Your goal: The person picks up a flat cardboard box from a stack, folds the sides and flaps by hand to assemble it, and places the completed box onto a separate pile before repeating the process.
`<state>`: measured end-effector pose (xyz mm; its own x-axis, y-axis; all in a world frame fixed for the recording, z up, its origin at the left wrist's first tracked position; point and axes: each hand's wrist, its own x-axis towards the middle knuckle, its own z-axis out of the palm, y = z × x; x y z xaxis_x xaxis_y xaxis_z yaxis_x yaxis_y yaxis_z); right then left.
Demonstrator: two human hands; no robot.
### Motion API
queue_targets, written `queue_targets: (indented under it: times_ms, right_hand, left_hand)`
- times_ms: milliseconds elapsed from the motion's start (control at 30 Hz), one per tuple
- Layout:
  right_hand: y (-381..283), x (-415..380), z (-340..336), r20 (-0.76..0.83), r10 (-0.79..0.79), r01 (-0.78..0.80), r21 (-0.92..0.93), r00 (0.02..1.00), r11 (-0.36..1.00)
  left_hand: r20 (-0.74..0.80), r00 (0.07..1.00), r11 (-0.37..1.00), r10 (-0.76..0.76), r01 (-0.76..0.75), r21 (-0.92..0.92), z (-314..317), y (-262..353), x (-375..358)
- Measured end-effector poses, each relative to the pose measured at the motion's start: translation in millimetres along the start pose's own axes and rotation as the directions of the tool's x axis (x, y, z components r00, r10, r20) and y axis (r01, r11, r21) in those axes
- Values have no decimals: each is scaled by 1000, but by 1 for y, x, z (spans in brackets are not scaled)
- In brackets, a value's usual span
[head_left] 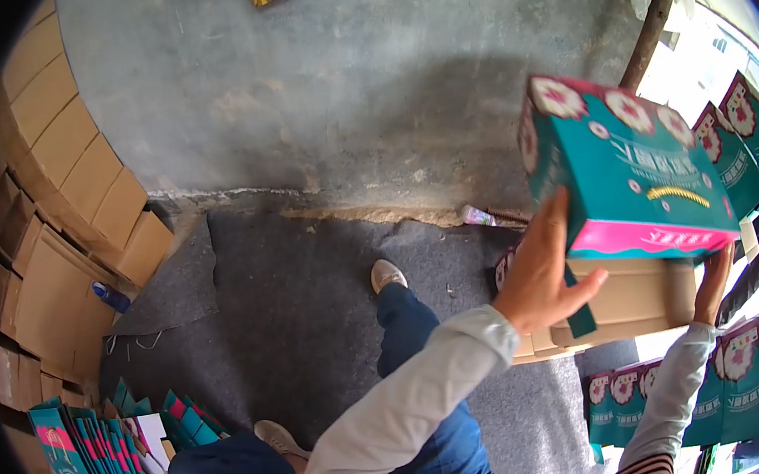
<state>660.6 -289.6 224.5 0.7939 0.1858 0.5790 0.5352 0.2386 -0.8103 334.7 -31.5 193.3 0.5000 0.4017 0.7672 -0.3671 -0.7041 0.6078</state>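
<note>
A teal and pink printed gift box (638,166) with a gold cord handle is held up on the right, tilted. My left hand (538,267) presses against its near left corner, fingers up along the side and thumb stretched out. My right hand (715,282) grips its near right corner from below; part of those fingers is hidden behind the box. Under the gift box is a brown cardboard carton (641,294), partly covered by it. A teal flap (579,300) hangs down beside my left thumb.
Brown cartons (69,143) are stacked along the left. Folded teal boxes (100,465) stand in a row at lower left, with more teal boxes (723,387) at lower right. A blue bottle (111,297) is by the cartons. A wooden pole (655,14) leans at upper right.
</note>
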Motion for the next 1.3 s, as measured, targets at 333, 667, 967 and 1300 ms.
queue_targets:
  times_ms: [333, 667, 967, 1300]
  right_hand:
    - [71, 61, -87, -80, 189, -190, 3, 979, 982]
    - [-98, -48, 108, 602, -281, 664, -657, 747, 357]
    - [-49, 6, 108, 658, -242, 701, -672, 714, 241]
    - [19, 78, 59, 670, -235, 704, -703, 704, 103]
  left_hand:
    - [159, 984, 997, -75, 79, -22, 88, 0, 31]
    - [207, 951, 962, -229, 189, 198, 96, -12, 30]
    - [223, 812, 824, -539, 452, 343, -95, 37, -169]
    - [-385, 705, 439, -595, 687, 579, -237, 150, -278]
